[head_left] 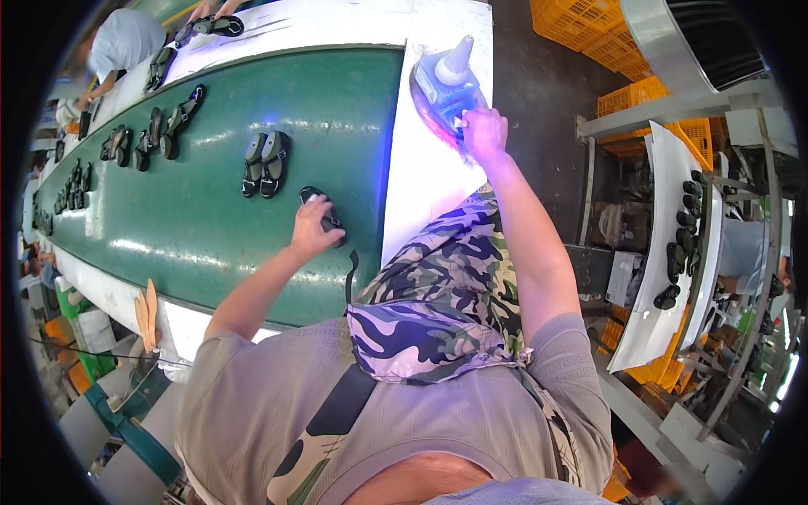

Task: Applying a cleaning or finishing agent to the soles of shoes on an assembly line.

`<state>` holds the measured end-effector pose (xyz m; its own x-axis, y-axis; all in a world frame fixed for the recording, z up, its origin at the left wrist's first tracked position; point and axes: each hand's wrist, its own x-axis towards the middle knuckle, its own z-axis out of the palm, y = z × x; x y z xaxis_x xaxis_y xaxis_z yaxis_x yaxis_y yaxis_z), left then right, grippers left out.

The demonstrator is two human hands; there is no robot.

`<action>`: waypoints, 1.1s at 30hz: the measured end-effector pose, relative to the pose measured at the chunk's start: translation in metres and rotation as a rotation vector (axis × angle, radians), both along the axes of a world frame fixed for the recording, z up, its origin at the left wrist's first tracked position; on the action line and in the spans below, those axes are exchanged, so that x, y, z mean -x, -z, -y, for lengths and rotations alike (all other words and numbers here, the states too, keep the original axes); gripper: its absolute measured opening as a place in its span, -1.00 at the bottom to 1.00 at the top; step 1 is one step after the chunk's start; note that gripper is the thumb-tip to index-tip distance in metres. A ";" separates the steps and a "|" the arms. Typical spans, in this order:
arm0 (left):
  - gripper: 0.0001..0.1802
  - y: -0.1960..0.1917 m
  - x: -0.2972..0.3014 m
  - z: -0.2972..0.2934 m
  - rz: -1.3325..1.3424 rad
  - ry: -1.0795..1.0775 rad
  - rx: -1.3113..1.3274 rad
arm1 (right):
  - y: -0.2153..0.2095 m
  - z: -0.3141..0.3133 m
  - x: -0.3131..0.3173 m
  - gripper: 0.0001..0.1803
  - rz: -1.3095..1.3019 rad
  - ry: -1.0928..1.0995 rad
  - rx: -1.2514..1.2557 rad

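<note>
My left hand (311,229) is curled over a dark sandal (308,195) on the green conveyor belt (219,227), gripping it; part of the sandal is hidden by the fingers. A pair of dark strappy sandals (266,164) lies just beyond that hand. On the white ledge (425,181) along the belt's end, a translucent blue bottle (448,87) with a pale cone nozzle stands in a low, curved surround glowing blue and pink. Beside the bottle's near right side, my right hand (485,135) is closed; what its fingers hold is hidden.
More sandals (172,126) stand along the belt toward the far left. Co-workers (126,46) are across the belt, one with hands on sandals. Wooden foot-shaped pieces (148,313) stand at the near left edge. Orange crates (589,34) and a white rack board (655,290) with dark sandals are on the right.
</note>
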<state>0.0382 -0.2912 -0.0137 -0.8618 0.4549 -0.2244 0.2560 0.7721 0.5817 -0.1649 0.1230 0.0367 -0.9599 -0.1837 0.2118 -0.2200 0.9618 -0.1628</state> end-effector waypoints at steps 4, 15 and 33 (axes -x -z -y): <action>0.13 0.031 -0.011 -0.010 -0.160 -0.593 0.190 | -0.004 0.009 0.001 -0.85 0.003 -0.024 -0.034; -0.21 0.019 0.008 0.003 0.910 -1.101 -0.295 | -0.005 0.005 0.006 -0.85 0.077 -0.116 -0.118; -0.58 -0.052 0.077 -0.067 0.960 -1.003 -1.546 | -0.012 -0.008 0.010 -0.68 0.382 0.565 0.321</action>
